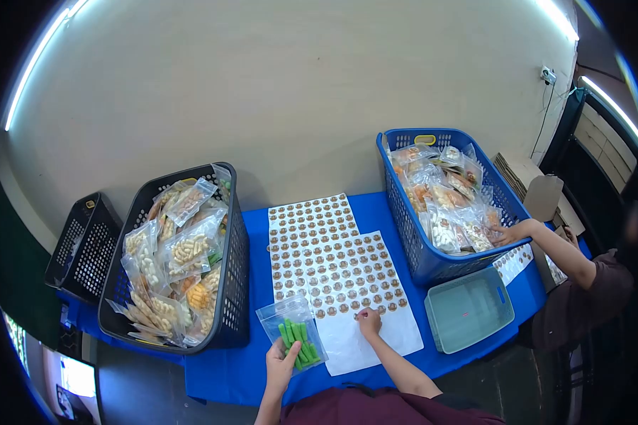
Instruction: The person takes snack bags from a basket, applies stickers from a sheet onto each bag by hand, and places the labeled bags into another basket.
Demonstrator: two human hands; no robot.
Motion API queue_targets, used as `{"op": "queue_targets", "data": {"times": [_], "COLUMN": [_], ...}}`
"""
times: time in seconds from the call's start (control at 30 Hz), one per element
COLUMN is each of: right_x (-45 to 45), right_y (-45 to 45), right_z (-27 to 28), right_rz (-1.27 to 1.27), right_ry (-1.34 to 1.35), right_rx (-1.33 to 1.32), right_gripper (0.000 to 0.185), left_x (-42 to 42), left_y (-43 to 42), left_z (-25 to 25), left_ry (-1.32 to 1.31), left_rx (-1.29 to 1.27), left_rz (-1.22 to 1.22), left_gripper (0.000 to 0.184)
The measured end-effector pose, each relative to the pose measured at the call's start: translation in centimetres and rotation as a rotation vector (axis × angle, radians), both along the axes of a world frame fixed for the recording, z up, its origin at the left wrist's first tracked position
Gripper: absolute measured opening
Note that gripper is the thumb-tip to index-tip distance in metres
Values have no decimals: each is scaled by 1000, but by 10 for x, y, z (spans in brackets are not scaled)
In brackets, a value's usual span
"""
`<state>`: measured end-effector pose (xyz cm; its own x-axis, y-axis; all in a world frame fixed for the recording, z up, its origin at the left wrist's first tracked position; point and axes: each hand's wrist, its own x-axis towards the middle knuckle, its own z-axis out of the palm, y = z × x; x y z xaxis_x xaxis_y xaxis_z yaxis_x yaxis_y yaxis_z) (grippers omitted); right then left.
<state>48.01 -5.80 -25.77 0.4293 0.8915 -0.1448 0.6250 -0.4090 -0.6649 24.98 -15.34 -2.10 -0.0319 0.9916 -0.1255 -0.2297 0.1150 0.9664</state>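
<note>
My left hand [281, 360] holds a clear zip bag [278, 319] with several green stick-like pieces [299, 343] inside, thumb on its front. Beside it, my right hand [368, 322] has its fingers pinched at the lowest row of round brown stickers on a white sheet [368, 353]; a sticker seems to be between the fingertips. A second sticker sheet [309, 205] lies behind, partly under the first. The lower part of the front sheet is bare white.
On the left stands a black basket [235, 283] full of packed bags, with a smaller black basket [96, 248] beyond. A blue basket [432, 265] of bags and a greenish tray [469, 312] are at right. A co-worker's hand [514, 232] reaches into the blue basket.
</note>
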Motion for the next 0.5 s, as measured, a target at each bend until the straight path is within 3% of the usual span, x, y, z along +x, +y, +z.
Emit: {"op": "queue_targets", "data": {"times": [0.03,0.13,0.17,0.23,0.33,0.43,0.5], "right_x": [3,19,25,27,22,8,-7], "right_y": [4,7,5,-13,-32,-48,-63], "right_z": [-4,-4,-2,83,154,227,268], "right_rz": [6,210,142,-1,158,348,536], "right_ry": [9,674,842,1166,1460,1570,1404], "right_rx": [-67,-75,-161,-340,-151,-22,77], "right_gripper": [17,18,17,17,15,11,11], "left_x": [0,-2,-3,-1,1,3,15], "left_y": [0,-3,-3,-5,-2,2,8], "left_z": [-1,-4,-5,-7,-14,-21,-6], "left_ry": [4,6,1,-21,-41,-35,-43], "left_rx": [0,-2,-3,-11,-14,-3,22], "left_rz": [5,12,8,7,-22,-99,-127], "left_gripper": [26,26,26,26,27,32,36]}}
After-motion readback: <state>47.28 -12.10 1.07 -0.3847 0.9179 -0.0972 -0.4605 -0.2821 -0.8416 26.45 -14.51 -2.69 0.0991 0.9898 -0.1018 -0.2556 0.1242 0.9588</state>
